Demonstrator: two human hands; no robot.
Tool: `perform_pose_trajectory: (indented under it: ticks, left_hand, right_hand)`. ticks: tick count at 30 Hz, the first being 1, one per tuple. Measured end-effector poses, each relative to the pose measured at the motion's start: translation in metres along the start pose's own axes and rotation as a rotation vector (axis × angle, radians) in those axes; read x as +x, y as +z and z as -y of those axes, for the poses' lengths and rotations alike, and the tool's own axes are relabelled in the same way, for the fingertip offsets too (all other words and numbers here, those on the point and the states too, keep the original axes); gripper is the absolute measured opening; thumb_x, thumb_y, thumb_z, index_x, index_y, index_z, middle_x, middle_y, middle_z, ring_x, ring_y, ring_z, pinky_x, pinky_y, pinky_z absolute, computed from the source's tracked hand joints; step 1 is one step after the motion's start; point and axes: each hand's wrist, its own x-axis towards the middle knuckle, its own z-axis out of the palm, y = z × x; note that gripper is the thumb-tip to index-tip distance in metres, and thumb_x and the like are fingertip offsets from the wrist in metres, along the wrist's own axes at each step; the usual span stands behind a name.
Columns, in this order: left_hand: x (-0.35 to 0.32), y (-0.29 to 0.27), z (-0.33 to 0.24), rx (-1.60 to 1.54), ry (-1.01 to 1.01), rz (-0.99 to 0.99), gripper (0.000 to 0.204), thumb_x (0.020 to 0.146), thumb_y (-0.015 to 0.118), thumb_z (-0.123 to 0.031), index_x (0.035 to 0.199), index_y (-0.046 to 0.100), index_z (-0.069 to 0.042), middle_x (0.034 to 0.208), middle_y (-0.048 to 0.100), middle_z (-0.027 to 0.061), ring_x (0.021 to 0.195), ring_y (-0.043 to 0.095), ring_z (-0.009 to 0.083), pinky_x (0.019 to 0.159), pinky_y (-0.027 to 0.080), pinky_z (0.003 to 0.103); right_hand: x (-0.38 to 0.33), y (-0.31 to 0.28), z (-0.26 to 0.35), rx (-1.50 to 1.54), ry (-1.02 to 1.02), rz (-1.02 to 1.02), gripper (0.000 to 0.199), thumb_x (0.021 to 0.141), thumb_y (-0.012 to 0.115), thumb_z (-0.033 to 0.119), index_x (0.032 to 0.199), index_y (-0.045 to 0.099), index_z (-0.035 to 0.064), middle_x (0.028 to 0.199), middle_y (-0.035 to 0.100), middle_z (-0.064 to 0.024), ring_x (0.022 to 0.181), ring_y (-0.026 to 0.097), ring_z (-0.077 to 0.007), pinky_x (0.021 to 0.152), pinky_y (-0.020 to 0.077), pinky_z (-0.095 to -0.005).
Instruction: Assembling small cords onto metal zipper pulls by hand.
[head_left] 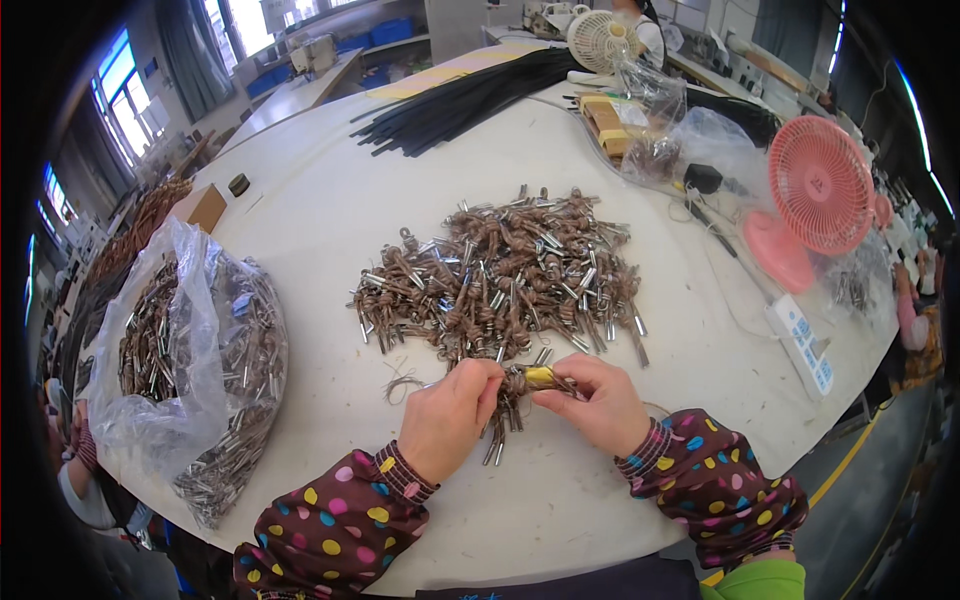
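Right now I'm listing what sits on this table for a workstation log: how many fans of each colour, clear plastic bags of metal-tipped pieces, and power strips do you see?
Pink fans: 1
White fans: 1
Clear plastic bags of metal-tipped pieces: 1
White power strips: 1
Total: 4
The loose pile of brown bundles is too tangled to count.

clear plastic bag (200, 330), left on the surface, bulging with metal-tipped pieces | crumpled clear bags (690, 135), far right by the pink fan (820, 185) | small brown cardboard box (207, 208), far left
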Motion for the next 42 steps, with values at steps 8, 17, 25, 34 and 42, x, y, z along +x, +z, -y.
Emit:
perform_pose_trajectory:
  ticks: [8, 17, 25, 34, 42]
  left_hand:
    - [0.002, -0.004, 0.006, 0.086, 0.146, 0.001, 0.016, 0.082, 0.063, -0.005, 0.094, 0.053, -0.008, 0.083, 0.059, 0.0059, 0.069, 0.062, 0.0238, 0.056, 0.049, 0.032]
    - [0.002, -0.006, 0.009, 0.126, 0.21, 0.05, 0.018, 0.08, 0.062, -0.007, 0.095, 0.052, -0.008, 0.086, 0.056, 0.005, 0.07, 0.06, 0.0223, 0.058, 0.048, 0.033]
    - [0.003, -0.007, 0.011, 0.105, 0.257, 0.064, 0.02, 0.078, 0.062, -0.006, 0.095, 0.051, -0.008, 0.087, 0.056, 0.0055, 0.071, 0.058, 0.0222, 0.06, 0.048, 0.033]
    - [0.004, -0.007, 0.011, 0.112, 0.282, 0.07, 0.019, 0.078, 0.062, -0.006, 0.095, 0.052, -0.007, 0.087, 0.055, 0.0057, 0.07, 0.057, 0.0225, 0.061, 0.048, 0.033]
    - [0.002, -0.005, 0.011, 0.121, 0.303, 0.117, 0.019, 0.078, 0.062, -0.006, 0.095, 0.052, -0.007, 0.089, 0.055, 0.006, 0.07, 0.057, 0.023, 0.061, 0.048, 0.033]
  right_hand:
    - [0.007, -0.018, 0.047, -0.675, -0.351, 0.0, 0.035, 0.084, 0.067, 0.038, 0.1, 0.053, 0.0095, 0.092, 0.053, -0.0046, 0.066, 0.061, -0.0247, 0.054, 0.0473, -0.0351]
    - [0.018, -0.011, 0.063, -0.967, -0.532, 0.099, 0.022, 0.081, 0.068, 0.029, 0.081, 0.056, 0.0115, 0.079, 0.052, -0.0015, 0.066, 0.059, -0.02, 0.053, 0.0455, -0.0327]
    - [0.023, -0.012, 0.066, -1.029, -0.616, 0.14, 0.022, 0.079, 0.069, 0.028, 0.078, 0.055, 0.0111, 0.077, 0.051, -0.0019, 0.066, 0.059, -0.0197, 0.053, 0.046, -0.0326]
    - [0.023, -0.01, 0.065, -1.038, -0.611, 0.134, 0.022, 0.079, 0.069, 0.028, 0.078, 0.056, 0.0112, 0.077, 0.051, -0.0017, 0.065, 0.059, -0.019, 0.053, 0.0463, -0.0316]
    - [0.022, -0.01, 0.064, -1.156, -0.708, 0.157, 0.016, 0.077, 0.066, 0.024, 0.077, 0.055, 0.0127, 0.077, 0.05, -0.001, 0.065, 0.057, -0.0162, 0.054, 0.047, -0.0307]
